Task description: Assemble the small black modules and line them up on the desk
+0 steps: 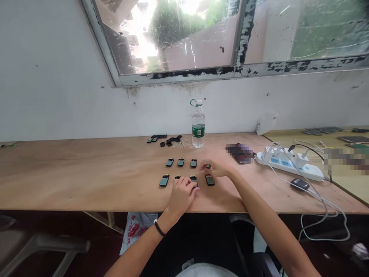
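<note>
Small black-framed devices with grey-green screens lie in two rows on the wooden table (115, 177). In the back row, three show plainly, one of them a device (193, 163) just left of my right hand (213, 168). That hand is closed in a pinch around a small dark piece with a greenish face (208, 166), mostly covered by the fingers. Below it lies another device (210, 180) with a yellowish tab at its top. My left hand (182, 191) rests over the front row, fingers stretched out, partly covering two devices. Left of it sits an uncovered device (164, 180).
Farther back are black parts (173, 139) and small pale bits. A water bottle (198, 129) stands near the wall. To the right lie a dark, partly blurred item (242, 153), a white power strip (291, 164) with chargers and cables, and a small black device (300, 184).
</note>
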Tool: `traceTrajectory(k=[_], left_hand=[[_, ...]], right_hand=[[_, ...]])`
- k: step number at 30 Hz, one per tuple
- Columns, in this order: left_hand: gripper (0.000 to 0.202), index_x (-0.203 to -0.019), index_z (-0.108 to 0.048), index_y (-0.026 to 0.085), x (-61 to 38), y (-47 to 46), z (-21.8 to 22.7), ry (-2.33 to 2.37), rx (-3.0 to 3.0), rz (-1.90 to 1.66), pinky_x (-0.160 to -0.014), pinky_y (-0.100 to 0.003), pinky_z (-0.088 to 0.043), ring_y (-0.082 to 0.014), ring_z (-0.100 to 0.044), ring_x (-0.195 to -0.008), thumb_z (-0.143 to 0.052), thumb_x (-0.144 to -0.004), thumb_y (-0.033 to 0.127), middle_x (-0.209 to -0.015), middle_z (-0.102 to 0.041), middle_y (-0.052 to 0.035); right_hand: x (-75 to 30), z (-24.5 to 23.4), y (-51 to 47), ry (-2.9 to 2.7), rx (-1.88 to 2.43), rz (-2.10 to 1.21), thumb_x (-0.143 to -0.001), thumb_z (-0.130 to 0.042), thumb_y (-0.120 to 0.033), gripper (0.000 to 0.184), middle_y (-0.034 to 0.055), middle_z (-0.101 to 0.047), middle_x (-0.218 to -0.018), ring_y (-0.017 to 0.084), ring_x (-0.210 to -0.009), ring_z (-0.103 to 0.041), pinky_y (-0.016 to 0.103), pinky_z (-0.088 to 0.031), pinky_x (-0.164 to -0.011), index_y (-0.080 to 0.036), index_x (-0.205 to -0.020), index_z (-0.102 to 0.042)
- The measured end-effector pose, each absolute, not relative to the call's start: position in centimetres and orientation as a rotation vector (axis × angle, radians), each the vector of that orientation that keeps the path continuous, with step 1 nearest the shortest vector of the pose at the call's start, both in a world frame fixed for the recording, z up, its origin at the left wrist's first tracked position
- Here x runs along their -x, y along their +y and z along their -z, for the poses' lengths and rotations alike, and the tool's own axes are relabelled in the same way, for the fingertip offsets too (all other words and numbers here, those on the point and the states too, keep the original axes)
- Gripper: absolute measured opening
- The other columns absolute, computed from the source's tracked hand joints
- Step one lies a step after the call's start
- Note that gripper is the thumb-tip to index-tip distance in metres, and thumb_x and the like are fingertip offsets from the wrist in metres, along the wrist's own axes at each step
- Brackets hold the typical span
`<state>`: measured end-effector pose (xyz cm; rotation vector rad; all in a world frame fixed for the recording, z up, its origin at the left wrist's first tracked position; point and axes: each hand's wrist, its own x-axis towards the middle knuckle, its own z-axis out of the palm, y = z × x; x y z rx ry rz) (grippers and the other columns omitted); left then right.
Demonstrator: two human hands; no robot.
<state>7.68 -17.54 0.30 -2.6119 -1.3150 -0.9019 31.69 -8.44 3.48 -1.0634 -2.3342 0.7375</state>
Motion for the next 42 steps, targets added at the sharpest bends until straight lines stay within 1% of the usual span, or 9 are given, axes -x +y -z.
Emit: traceTrajectory(k=[5, 9, 12, 15, 21, 26, 31, 35, 42], left_hand=[[0.007, -0.094, -0.073, 0.024, -10.2, -18.0, -1.8, -1.191, 2.78, 0.851, -0.089, -0.039, -0.044, -0.0221, -0.061, -0.097, -0.068, -0.097, 0.026, -0.096, -0.069, -0.0039], [0.008, -0.092, -0.073, 0.023, -11.7, -18.5, -1.7, -1.196, 2.841, 0.828, -0.091, -0.041, -0.045, -0.0234, -0.063, -0.101, -0.074, -0.093, 0.03, -0.097, -0.071, -0.004], [0.009, -0.086, -0.073, 0.022, -11.8, -18.6, -1.1, -1.201, 2.877, 0.835, -0.091, -0.04, -0.046, -0.0226, -0.064, -0.1, -0.075, -0.093, 0.028, -0.095, -0.072, -0.0031], [0.007, -0.088, -0.074, 0.023, -11.3, -18.4, -0.9, -1.212, 2.873, 0.861, -0.093, -0.041, -0.045, -0.0222, -0.064, -0.104, -0.072, -0.094, 0.024, -0.105, -0.073, -0.0039], [0.013, -0.091, -0.075, 0.022, -11.0, -17.8, -1.4, -1.203, 2.947, 0.684, -0.093, -0.041, -0.042, -0.0198, -0.066, -0.091, -0.066, -0.1, 0.027, -0.099, -0.076, -0.0025], [0.015, -0.087, -0.075, 0.021, -11.1, -17.8, -1.5, -1.225, 2.95, 0.682, -0.092, -0.041, -0.04, -0.0193, -0.065, -0.091, -0.067, -0.099, 0.027, -0.097, -0.076, -0.0012], [0.018, -0.085, -0.075, 0.021, -11.1, -17.8, -1.3, -1.217, 2.962, 0.72, -0.096, -0.041, -0.04, -0.0188, -0.065, -0.092, -0.066, -0.099, 0.025, -0.098, -0.075, -0.0018], [0.015, -0.088, -0.076, 0.021, -11.3, -18.0, -0.9, -1.239, 2.917, 0.735, -0.094, -0.041, -0.041, -0.0199, -0.065, -0.093, -0.067, -0.099, 0.026, -0.098, -0.075, -0.0024], [0.012, -0.098, -0.074, 0.021, -12.0, -18.2, 0.1, -1.211, 2.796, 0.773, -0.09, -0.042, -0.043, -0.0228, -0.065, -0.097, -0.068, -0.098, 0.03, -0.103, -0.075, -0.0039]], right_hand=[[-35.0, -3.4, -11.3, -2.405, 1.129, -0.934, -0.074, -0.06, -0.006, 0.035, 0.0085, -0.072, -0.105, 0.019, -0.087, -0.063, 0.027, -0.049, -0.072, -0.016, -0.105, -0.073], [-35.4, -2.8, -14.2, -2.32, 1.137, -1.031, -0.076, -0.07, -0.018, 0.026, 0.0051, -0.069, -0.096, 0.016, -0.076, -0.06, 0.027, -0.048, -0.067, -0.017, -0.102, -0.068], [-34.7, -2.4, -15.7, -2.24, 1.173, -1.08, -0.079, -0.073, -0.026, 0.024, 0.0023, -0.066, -0.086, 0.015, -0.071, -0.057, 0.026, -0.046, -0.064, -0.017, -0.1, -0.065], [-34.0, -2.4, -16.5, -2.192, 1.211, -1.055, -0.081, -0.073, -0.028, 0.023, 0.0017, -0.064, -0.083, 0.015, -0.071, -0.056, 0.027, -0.047, -0.064, -0.018, -0.1, -0.065], [-33.4, -2.6, -16.9, -2.162, 1.225, -0.995, -0.084, -0.071, -0.028, 0.02, 0.0024, -0.064, -0.086, 0.016, -0.074, -0.056, 0.028, -0.047, -0.065, -0.018, -0.1, -0.065], [-33.4, -2.3, -16.2, -2.198, 1.197, -1.032, -0.08, -0.07, -0.022, 0.023, 0.0001, -0.059, -0.081, 0.015, -0.07, -0.053, 0.028, -0.045, -0.062, -0.018, -0.101, -0.061], [-33.5, -2.1, -15.5, -2.31, 1.171, -0.899, -0.074, -0.071, -0.016, 0.027, -0.0003, -0.056, -0.083, 0.015, -0.072, -0.048, 0.027, -0.04, -0.063, -0.019, -0.096, -0.055], [-33.3, -2.4, -15.6, -2.315, 1.15, -0.85, -0.073, -0.07, -0.014, 0.028, -0.0026, -0.052, -0.08, 0.013, -0.067, -0.045, 0.026, -0.036, -0.06, -0.02, -0.091, -0.049], [-32.8, -2.3, -15.9, -2.276, 1.118, -0.787, -0.086, -0.057, -0.016, 0.01, 0.0025, -0.065, -0.087, 0.015, -0.074, -0.055, 0.026, -0.043, -0.065, -0.019, -0.095, -0.062]])
